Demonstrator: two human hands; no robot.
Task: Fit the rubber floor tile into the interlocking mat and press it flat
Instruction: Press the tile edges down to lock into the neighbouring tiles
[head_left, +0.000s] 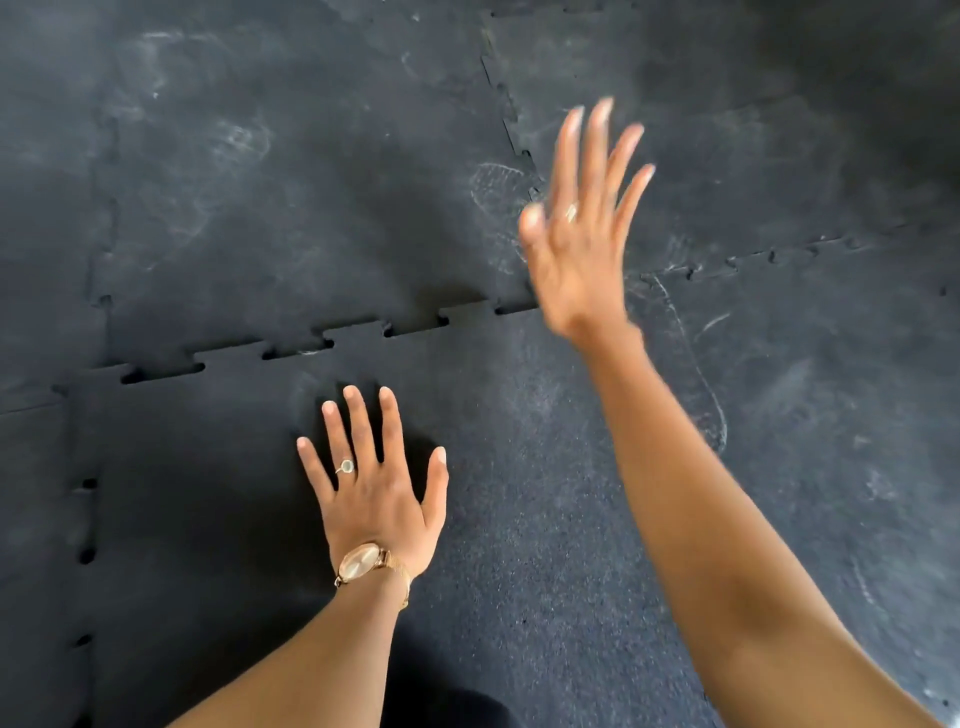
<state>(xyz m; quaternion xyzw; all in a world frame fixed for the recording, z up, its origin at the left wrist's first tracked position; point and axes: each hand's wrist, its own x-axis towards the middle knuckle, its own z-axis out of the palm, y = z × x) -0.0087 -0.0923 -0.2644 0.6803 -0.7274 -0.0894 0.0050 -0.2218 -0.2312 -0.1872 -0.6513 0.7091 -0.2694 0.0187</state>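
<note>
Left hand (376, 499) lies flat, fingers spread, pinning the rubber floor tile (519, 493); right hand (582, 228) is raised, open and blurred, above the tile's far corner. Just beyond the left fingertips the toothed seam (358, 335) shows gaps. A slap off-line could leave tabs riding proud. Plenty of free mat (291, 171) all round.

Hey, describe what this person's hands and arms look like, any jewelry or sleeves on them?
Both forearms are bare, with no sleeves in view. The left hand wears a ring with a pale oval stone and a rose-gold wristwatch on a mesh band. The right hand, motion-blurred, shows a thin ring.
</note>
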